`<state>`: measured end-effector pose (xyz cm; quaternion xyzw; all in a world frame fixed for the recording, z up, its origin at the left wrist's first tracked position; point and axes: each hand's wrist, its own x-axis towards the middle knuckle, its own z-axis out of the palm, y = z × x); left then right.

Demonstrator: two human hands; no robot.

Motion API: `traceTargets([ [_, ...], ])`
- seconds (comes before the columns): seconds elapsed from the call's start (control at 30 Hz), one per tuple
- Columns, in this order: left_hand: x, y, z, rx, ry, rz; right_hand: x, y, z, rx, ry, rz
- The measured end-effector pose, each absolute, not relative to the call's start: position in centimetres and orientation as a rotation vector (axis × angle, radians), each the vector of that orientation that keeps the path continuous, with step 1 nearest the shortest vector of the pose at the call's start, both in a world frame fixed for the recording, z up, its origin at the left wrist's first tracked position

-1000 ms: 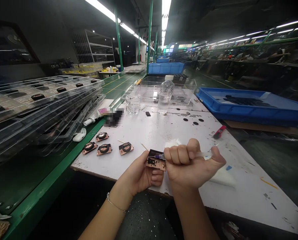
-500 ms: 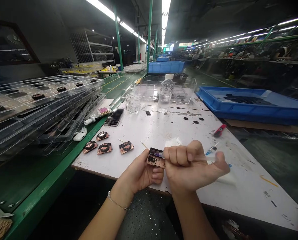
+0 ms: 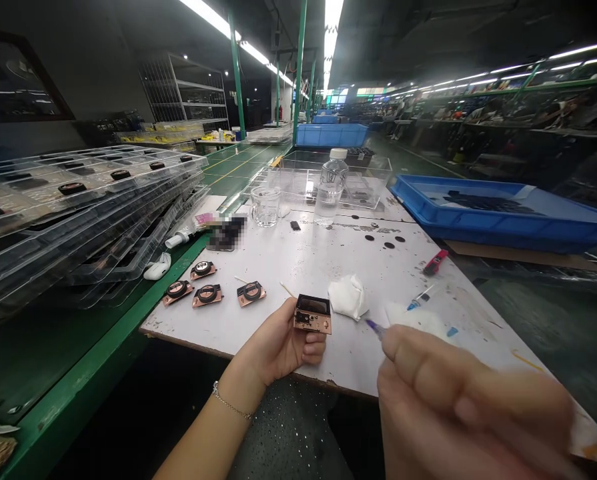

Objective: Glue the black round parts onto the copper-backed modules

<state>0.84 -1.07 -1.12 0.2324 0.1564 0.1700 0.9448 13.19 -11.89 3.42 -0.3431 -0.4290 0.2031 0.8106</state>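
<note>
My left hand [image 3: 283, 347] is closed round a small copper-coloured part [image 3: 321, 324] with a black rectangular frame, held just over the table's front edge. My right hand [image 3: 458, 393], smeared by motion, is wrapped round a syringe; its purple tip [image 3: 375, 327] sticks out to the left, apart from the part. Most of the syringe is hidden by the fingers. A crumpled white tissue [image 3: 348, 297] lies just beyond the tip. Several similar copper parts with round black rings [image 3: 251, 293] lie on the left of the table, near cotton swabs [image 3: 287, 290].
Stacked clear trays [image 3: 98, 220] stand at the left. A water bottle [image 3: 331, 190], a glass mug [image 3: 265, 207] and a clear box are at the back. A blue tray [image 3: 508, 213], a red cutter [image 3: 435, 262] and another syringe [image 3: 421, 298] are at the right.
My right hand has pulled the syringe away from the copper part, moving right and towards me. The tissue now shows fully. My left hand stays with the part.
</note>
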Motion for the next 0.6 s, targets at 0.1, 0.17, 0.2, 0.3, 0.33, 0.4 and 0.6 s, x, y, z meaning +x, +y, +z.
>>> traceTargets([
  [0.1, 0.9, -1.1, -0.9, 0.482, 0.319, 0.359, 13.9, -9.6, 4.0, -0.504, -0.881, 0.585],
  [0.17, 0.9, -1.1, -0.8, 0.486, 0.323, 0.362, 14.4, -8.7, 3.9, -0.421, -0.83, 0.697],
  [0.2, 0.9, -1.1, -0.8, 0.488, 0.326, 0.363, 14.6, -8.5, 3.8, -0.403, -0.806, 0.722],
  [0.3, 1.0, -1.2, -0.8, 0.492, 0.328, 0.366, 14.8, -8.4, 3.3, -0.386, -0.757, 0.742],
  [0.33, 1.0, -1.2, -0.8, 0.493, 0.328, 0.368, 14.7, -8.4, 3.2, -0.385, -0.75, 0.747],
  [0.4, 1.0, -1.3, -0.7, 0.496, 0.329, 0.369, 14.6, -8.4, 3.1, -0.383, -0.744, 0.754],
  [0.6, 0.9, -1.4, -0.4, 0.499, 0.338, 0.385, 14.7, -8.3, 3.0, -0.386, -0.737, 0.76],
])
